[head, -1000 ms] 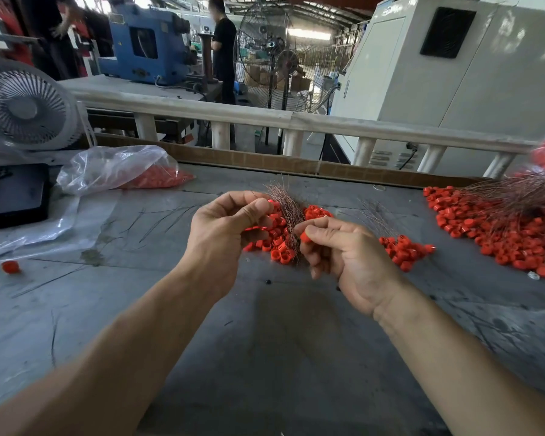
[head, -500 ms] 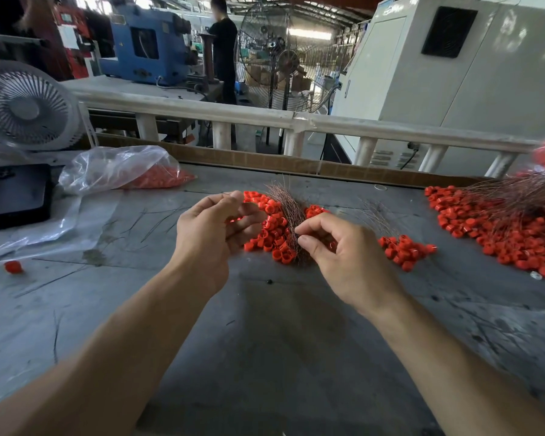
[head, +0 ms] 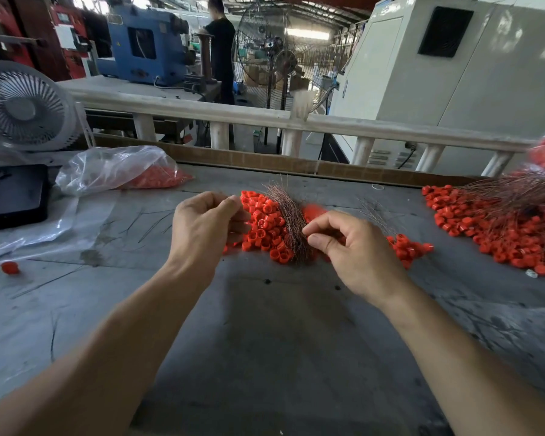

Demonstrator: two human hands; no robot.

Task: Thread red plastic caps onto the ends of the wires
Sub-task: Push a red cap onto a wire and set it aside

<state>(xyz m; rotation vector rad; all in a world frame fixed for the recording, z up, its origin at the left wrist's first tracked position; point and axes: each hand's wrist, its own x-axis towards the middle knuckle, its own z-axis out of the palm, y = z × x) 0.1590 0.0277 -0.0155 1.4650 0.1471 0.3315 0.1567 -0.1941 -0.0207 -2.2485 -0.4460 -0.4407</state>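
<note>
Things you can't see well

The left hand hides its own fingertips, so what it holds can't be told. The right hand covers part of the wire bunch. The far cap pile and the fan run off the picture's edges

White desk fan, black tray, blue machine, railing
</note>
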